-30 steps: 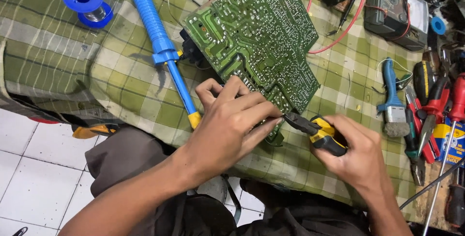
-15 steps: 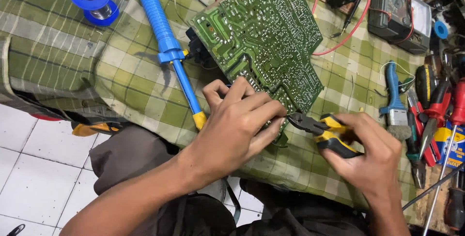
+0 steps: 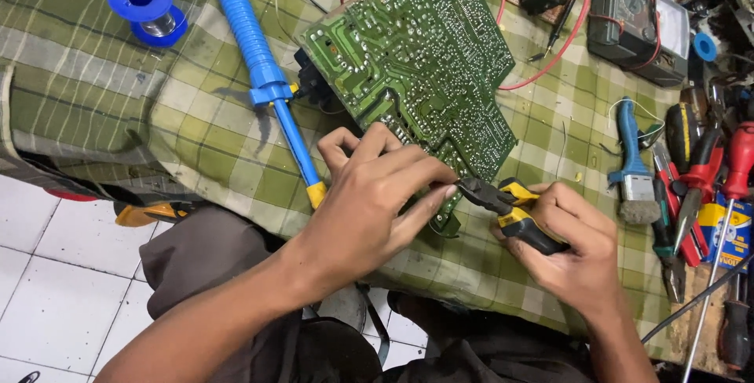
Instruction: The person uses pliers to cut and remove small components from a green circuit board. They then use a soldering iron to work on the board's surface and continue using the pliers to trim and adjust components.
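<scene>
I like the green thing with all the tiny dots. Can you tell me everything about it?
The green circuit board lies solder side up on the checked cloth, turned at an angle. It is flat and stiff-looking, with pale tracks and many silvery solder dots. Dark parts poke out under its left edge. The left hand rests on its near corner, where the right hand brings yellow-handled pliers to the edge.

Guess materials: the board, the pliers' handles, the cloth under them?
Circuit board: likely rigid laminate, glossy green coat, silvery solder dots. Pliers in the right hand: dark metal jaws, yellow-black grips, probably rubbery plastic. Cloth: woven fabric, green check, creased.
</scene>
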